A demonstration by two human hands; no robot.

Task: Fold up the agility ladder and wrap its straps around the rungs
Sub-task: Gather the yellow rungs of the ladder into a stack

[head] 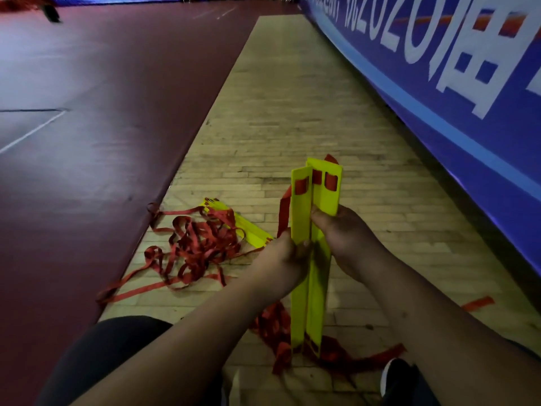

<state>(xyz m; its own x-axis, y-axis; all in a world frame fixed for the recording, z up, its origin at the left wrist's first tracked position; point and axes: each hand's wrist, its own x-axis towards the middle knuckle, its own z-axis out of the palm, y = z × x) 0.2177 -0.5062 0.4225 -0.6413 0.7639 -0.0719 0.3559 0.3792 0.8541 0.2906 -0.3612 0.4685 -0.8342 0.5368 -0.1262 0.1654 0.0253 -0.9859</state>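
Note:
A stack of yellow ladder rungs [316,282] stands upright between my hands, red strap showing through the slots near its top. My left hand [282,259] grips the stack's left side at mid-height. My right hand [345,230] holds the right side a little higher, thumb pressed on the front rung. More yellow rungs [248,228] lie flat on the wooden floor to the left, beside a tangled heap of red straps [193,244]. Further red strap [281,341] is bunched under the stack's lower end.
I am down on a strip of wooden floor [278,112]. A dark red mat [102,112] borders it on the left, a blue banner wall [439,83] on the right. My dark-clad knee [111,347] and a shoe [395,376] are at the bottom.

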